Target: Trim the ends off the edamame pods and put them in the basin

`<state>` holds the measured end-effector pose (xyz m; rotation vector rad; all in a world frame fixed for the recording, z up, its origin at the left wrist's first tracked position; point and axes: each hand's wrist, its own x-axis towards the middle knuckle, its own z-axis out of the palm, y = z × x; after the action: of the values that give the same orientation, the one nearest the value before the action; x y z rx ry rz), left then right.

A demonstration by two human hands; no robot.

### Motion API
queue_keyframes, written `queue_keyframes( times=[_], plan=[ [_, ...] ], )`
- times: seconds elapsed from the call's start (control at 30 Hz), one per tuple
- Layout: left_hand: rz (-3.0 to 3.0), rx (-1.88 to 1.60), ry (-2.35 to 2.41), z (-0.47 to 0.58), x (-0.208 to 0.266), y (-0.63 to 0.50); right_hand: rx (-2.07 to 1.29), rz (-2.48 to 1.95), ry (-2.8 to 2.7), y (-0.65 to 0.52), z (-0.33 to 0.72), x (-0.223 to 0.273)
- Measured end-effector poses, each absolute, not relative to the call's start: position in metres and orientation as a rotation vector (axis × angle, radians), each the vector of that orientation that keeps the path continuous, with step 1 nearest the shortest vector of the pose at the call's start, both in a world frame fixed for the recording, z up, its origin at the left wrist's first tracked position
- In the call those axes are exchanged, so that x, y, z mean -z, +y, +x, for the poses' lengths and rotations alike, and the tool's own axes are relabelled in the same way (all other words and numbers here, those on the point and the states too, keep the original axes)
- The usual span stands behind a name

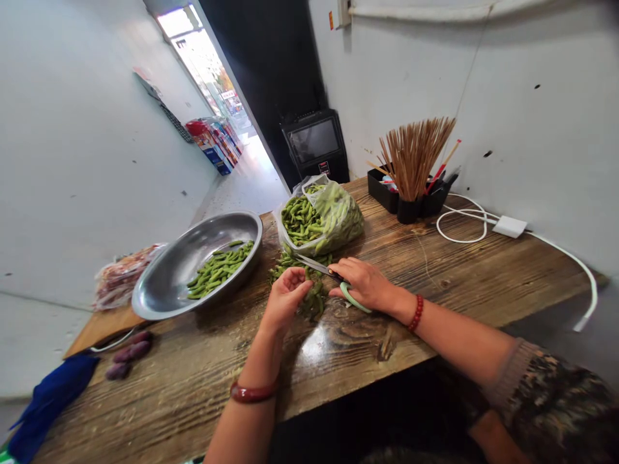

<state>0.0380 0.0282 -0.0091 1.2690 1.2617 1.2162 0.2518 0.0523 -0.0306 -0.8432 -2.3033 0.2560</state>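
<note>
My right hand (pixel 365 282) is closed around a pair of scissors (pixel 319 265) with pale green handles, the blades pointing left over the pods. Just left of the blades, my left hand (pixel 286 298) has its fingers curled in a pinch. A green edamame pod shows at its fingertips, partly hidden. Loose edamame pods (pixel 316 299) lie on the wooden table (pixel 203 386) beneath and between both hands. Behind them stands an open clear plastic bag (pixel 345 222) full of pods. To the left, a wide steel basin (pixel 167 277) holds a small heap of pods.
Behind the basin lies a plastic bag with reddish contents (pixel 123 277). Several purple roundish things (pixel 128 356) and a blue cloth (pixel 51 403) are at left. At back right stand a black organizer holding thin brown sticks (pixel 413 161) and a white cable with adapter (pixel 509 226).
</note>
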Motion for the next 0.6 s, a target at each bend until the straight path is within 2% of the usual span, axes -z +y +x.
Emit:
queue_keyframes(
  times=[0.6],
  plan=[
    [1.231,-1.283,1.205,0.0401,0.0051,0.0209,-0.371,-0.679,-2.314,0.0478,0.2507,0.0255]
  ],
)
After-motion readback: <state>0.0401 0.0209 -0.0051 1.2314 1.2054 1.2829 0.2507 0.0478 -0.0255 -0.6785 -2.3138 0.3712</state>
